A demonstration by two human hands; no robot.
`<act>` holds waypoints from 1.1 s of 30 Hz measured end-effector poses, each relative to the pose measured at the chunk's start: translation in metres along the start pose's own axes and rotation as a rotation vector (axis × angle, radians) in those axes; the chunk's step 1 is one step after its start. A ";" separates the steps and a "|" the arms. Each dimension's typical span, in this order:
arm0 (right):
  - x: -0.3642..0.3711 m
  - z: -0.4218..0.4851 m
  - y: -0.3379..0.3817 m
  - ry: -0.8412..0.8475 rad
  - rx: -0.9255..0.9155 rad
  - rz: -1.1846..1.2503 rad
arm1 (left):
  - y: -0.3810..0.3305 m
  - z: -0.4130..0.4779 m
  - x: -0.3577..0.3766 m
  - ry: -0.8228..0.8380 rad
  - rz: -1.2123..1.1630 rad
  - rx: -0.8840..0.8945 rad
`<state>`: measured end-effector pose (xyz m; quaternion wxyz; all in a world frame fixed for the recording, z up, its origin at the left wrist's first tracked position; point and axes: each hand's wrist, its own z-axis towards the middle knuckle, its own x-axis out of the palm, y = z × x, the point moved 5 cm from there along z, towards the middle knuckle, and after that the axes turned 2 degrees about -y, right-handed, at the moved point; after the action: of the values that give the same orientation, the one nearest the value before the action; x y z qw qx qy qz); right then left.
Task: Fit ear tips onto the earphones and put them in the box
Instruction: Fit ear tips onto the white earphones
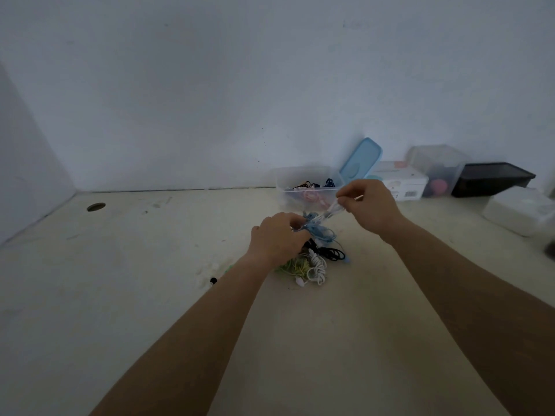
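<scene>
Blue earphones point(319, 231) are held above the desk point(150, 295) between the two hands, a little in front of the clear box point(309, 178). The left hand point(276, 238) has its fingers curled round the bundled part of the blue cable. The right hand point(369, 205), higher and nearer to the wall point(210, 85), pinches the pale end of the same cable between thumb and fingers, so that a short piece is stretched between the hands. Directly under the hands a pile of earphones point(312, 265) lies on the desk: a black cable, a white one and a yellow-green one, tangled together. The left hand and its wrist cover the left part of this pile. The clear box stands open against the wall behind the hands, with pink and dark earphones inside, and the right hand hides its right front corner. A light blue lid point(360, 159) leans on the wall just behind the box. To the right follow a white carton point(402, 181), a clear container point(435, 163) with something pink inside, a black tray point(492, 178) and, nearer to the person, a white box point(522, 211). Left of the left forearm some small white pieces point(205, 270) and one small black piece point(213, 280) lie on the desk; they are too blurred to tell what they are. Far to the left a round hole point(96, 206) is in the desk top.
</scene>
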<state>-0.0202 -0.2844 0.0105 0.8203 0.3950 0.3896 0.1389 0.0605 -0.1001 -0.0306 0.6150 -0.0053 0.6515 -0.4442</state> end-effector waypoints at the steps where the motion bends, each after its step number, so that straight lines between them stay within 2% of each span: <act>1: -0.001 0.001 0.001 -0.025 -0.001 0.020 | 0.002 0.000 0.001 0.000 -0.070 -0.021; 6: -0.011 0.002 0.008 -0.158 0.031 0.144 | 0.011 -0.001 0.001 -0.042 -0.221 -0.099; 10: -0.014 0.003 0.017 -0.235 0.038 0.227 | 0.012 -0.002 0.001 -0.007 -0.169 -0.119; 16: -0.012 0.002 0.036 -0.253 0.042 0.355 | 0.010 -0.003 -0.002 0.015 -0.147 -0.122; 24: -0.013 0.000 0.053 -0.281 0.071 0.466 | 0.016 -0.004 -0.016 -0.202 -0.249 -0.138; 30: -0.018 -0.003 0.046 -0.342 0.192 0.517 | 0.024 -0.005 -0.022 -0.288 -0.420 -0.188; 33: -0.017 -0.005 0.045 -0.300 0.264 0.645 | 0.025 -0.005 -0.019 -0.254 -0.354 -0.183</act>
<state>-0.0314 -0.2623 0.0518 0.7245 0.6155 0.1356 0.2792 0.0744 -0.0709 -0.0307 0.6016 -0.2312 0.5953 -0.4799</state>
